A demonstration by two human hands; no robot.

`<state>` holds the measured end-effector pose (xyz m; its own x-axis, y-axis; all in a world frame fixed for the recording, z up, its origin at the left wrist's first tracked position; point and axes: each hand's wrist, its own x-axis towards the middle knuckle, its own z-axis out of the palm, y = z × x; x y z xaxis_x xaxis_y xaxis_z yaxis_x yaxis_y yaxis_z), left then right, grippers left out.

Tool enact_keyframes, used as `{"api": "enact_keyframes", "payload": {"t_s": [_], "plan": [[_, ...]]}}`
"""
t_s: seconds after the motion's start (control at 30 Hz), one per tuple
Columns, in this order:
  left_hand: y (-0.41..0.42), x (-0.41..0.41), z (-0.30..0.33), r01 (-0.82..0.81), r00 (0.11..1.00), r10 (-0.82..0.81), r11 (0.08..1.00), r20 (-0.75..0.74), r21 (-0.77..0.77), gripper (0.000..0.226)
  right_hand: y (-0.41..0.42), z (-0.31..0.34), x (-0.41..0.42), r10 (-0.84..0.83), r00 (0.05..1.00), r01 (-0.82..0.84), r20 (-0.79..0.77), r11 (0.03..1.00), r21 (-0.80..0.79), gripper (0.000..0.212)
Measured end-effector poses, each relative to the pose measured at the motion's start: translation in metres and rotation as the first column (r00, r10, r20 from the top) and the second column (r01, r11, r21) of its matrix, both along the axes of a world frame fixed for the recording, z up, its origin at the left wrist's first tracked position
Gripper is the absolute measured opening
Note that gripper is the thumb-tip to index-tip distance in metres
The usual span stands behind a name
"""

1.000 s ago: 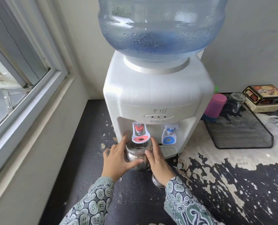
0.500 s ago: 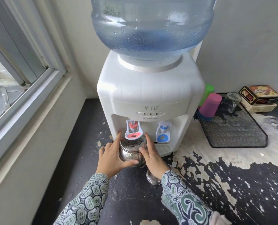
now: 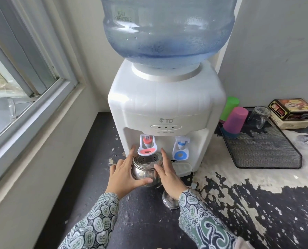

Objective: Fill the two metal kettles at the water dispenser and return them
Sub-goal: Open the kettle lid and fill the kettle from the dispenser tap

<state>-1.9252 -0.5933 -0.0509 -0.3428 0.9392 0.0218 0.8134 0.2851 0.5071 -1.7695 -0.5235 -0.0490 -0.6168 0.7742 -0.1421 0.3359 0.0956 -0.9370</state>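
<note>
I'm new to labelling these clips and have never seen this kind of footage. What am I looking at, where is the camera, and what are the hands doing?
There is no robot here. The camera sits on a person's head and looks forward and down, so you see their own two arms in patterned sleeves.

In front stands a white tabletop water dispenser with a big blue water bottle on top. It has a red tap and a blue tap.

The left hand and right hand cup a small metal kettle from both sides, its open top under the red tap. Whether water is flowing cannot be seen.

A round metal piece, perhaps the lid, lies on the worn black counter. To the right, a mesh tray holds a pink cup and a glass mug.
</note>
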Motion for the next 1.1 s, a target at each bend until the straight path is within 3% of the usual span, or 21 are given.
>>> {"api": "enact_keyframes", "payload": {"t_s": [1.1], "plan": [[-0.001, -0.003, -0.001, 0.054, 0.997, -0.054, 0.999, -0.060, 0.007, 0.122, -0.017, -0.005, -0.011, -0.219, 0.943, 0.191, -0.251, 0.973, -0.133, 0.055]]}}
